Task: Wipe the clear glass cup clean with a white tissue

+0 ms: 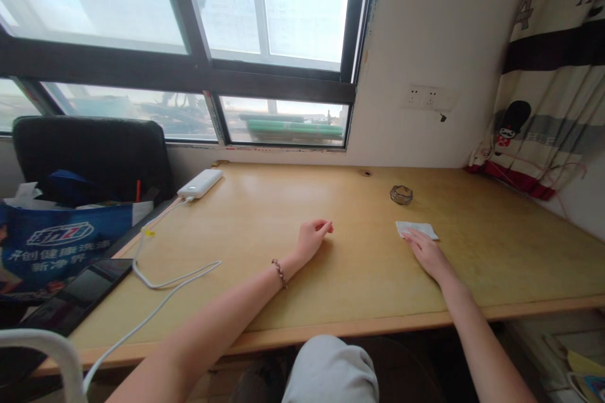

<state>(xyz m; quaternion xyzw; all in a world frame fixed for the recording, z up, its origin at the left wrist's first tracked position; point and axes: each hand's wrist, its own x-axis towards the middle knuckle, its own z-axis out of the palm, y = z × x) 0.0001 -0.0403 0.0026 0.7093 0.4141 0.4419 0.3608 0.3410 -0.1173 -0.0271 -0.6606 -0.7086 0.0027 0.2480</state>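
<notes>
The desk (pixel 359 264) is pale yellow wood, the cloth (pixel 418 229) white, the power bank (pixel 200 182) white, the bag (pixel 61 242) blue with white lettering, the curtain (pixel 553 69) striped red, cream and black.

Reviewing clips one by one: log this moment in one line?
right hand: flat on white tissue | left hand: resting on desk, empty | glass ashtray: untouched

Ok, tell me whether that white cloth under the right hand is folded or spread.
Folded: the white cloth lies as a small flat rectangle under the right hand's fingertips.
</notes>
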